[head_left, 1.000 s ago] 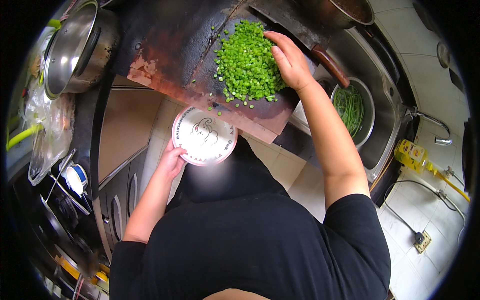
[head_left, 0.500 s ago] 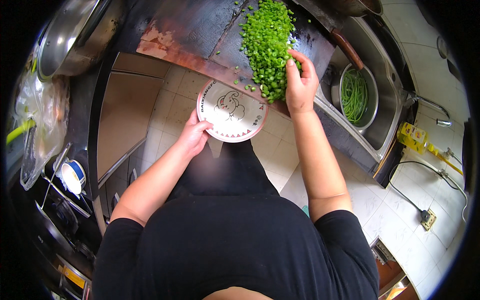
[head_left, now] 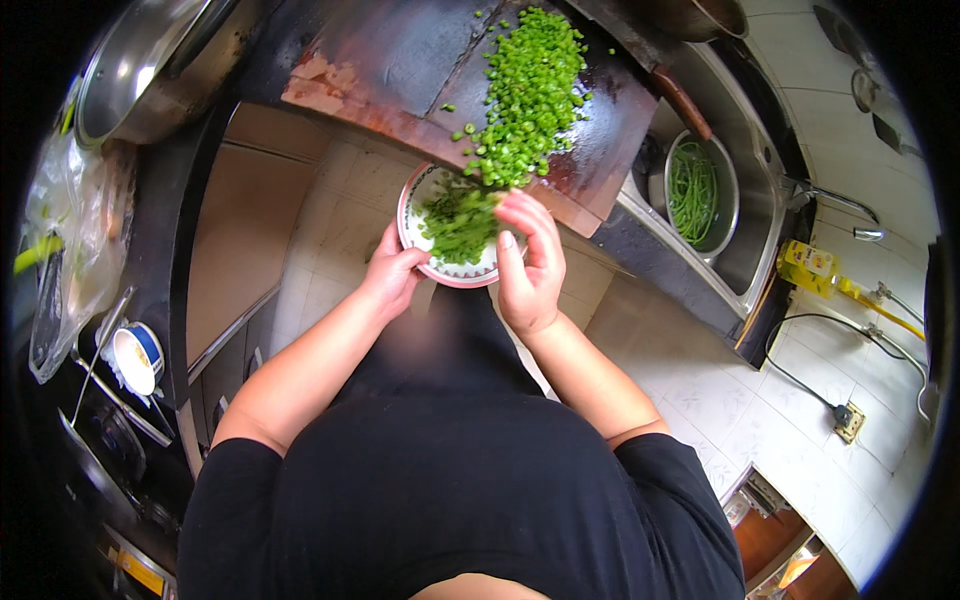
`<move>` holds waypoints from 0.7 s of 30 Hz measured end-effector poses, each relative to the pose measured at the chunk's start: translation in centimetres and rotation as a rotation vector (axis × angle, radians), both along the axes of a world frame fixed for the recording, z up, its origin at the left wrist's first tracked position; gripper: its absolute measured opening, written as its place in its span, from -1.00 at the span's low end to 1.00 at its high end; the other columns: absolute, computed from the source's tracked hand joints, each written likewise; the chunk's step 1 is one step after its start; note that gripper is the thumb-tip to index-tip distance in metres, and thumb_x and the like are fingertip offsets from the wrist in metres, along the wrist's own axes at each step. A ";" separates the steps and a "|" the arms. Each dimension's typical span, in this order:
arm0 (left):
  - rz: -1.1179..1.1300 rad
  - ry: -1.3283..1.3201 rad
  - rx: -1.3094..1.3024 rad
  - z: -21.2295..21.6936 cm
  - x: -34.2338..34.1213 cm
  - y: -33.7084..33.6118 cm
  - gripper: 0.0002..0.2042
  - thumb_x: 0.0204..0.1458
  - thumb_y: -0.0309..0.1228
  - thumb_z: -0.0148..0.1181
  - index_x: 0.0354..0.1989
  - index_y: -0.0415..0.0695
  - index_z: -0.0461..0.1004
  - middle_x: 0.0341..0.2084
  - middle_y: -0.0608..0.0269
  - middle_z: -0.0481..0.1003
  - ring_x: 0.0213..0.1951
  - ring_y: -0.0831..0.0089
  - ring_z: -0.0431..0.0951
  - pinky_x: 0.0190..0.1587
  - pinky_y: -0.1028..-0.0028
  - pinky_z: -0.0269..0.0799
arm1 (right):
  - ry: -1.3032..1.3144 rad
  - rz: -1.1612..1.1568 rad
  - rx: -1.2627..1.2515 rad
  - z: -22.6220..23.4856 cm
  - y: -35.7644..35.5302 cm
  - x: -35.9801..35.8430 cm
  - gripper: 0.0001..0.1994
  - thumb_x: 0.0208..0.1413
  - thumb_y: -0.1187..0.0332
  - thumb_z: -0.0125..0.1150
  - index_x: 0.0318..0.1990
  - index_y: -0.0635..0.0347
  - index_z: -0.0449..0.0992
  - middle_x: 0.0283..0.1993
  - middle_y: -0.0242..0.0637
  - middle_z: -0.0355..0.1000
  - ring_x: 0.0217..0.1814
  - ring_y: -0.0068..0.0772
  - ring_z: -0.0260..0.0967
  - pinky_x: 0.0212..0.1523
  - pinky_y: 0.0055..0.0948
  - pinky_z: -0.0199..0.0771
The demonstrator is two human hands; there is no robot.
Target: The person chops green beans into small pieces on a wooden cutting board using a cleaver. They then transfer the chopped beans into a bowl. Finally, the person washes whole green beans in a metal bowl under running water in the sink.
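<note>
My left hand (head_left: 390, 272) grips the near left rim of a white bowl (head_left: 462, 281) with a pinkish edge, thumb on the rim. The bowl is held just below the front edge of a dark wooden cutting board (head_left: 385, 75). Inside it, blurred by motion, are chopped scallions (head_left: 455, 222). My right hand (head_left: 532, 270) is over the bowl's right side, fingers stretched out and thumb apart, with no food seen held in it. A long heap of chopped scallions (head_left: 532, 90) lies on the board, its near end close to the front edge.
Right of the board, a brown handle (head_left: 682, 100) juts toward the sink (head_left: 765, 215), where a metal pot (head_left: 732, 205) holds long green stalks. A faucet (head_left: 845, 200) and a yellow bottle (head_left: 808, 268) are beyond. At left are a large steel pot (head_left: 140, 90) and a plastic bag (head_left: 85, 240).
My right hand has moved from the heap's right side down and left to the bowl. The bowl, bare inside before, now has chopped scallions in it. The heap's near end has shrunk back.
</note>
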State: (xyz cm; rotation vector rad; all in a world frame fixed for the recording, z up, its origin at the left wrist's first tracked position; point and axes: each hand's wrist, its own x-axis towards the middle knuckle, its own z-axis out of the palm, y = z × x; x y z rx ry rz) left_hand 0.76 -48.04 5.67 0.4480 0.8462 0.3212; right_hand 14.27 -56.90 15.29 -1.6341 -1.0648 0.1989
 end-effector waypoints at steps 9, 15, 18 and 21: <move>0.058 -0.023 -0.027 -0.6 -0.4 0.2 -0.33 -0.26 -0.75 -0.07 0.17 -0.13 0.07 0.04 0.19 0.24 0.07 0.31 0.25 0.07 0.32 0.24 | -0.074 -0.192 -0.115 0.4 6.0 15.6 -0.68 0.13 0.33 -0.07 -0.02 0.31 0.36 0.00 -0.18 0.35 0.09 -0.37 0.23 0.14 -0.45 0.11; 0.032 -0.001 -0.039 1.0 -0.4 0.6 -0.35 -0.27 -0.74 -0.06 0.15 -0.13 0.10 -0.01 0.22 0.29 0.04 0.33 0.30 0.09 0.33 0.24 | -0.255 0.006 -0.254 -0.6 12.8 20.7 -0.53 0.12 0.12 -0.10 0.09 0.27 0.26 0.16 -0.01 0.18 0.24 -0.08 0.08 0.22 -0.32 0.04; 0.042 0.018 -0.031 1.1 -0.6 0.6 -0.35 -0.26 -0.73 -0.05 0.15 -0.12 0.10 -0.01 0.21 0.29 0.04 0.33 0.30 0.09 0.32 0.24 | -0.291 0.259 -0.164 -0.1 16.0 21.3 -0.59 0.11 0.14 -0.09 0.02 0.20 0.35 0.08 -0.06 0.28 0.17 -0.10 0.16 0.17 -0.33 0.11; 0.044 0.012 -0.022 0.5 -0.6 0.7 -0.33 -0.26 -0.72 -0.05 0.17 -0.12 0.07 0.00 0.19 0.28 0.04 0.29 0.30 0.09 0.29 0.24 | -0.239 0.379 -0.160 0.3 17.0 21.8 -0.67 0.15 0.22 -0.09 -0.08 0.22 0.46 -0.01 -0.19 0.39 0.12 -0.32 0.24 0.16 -0.44 0.10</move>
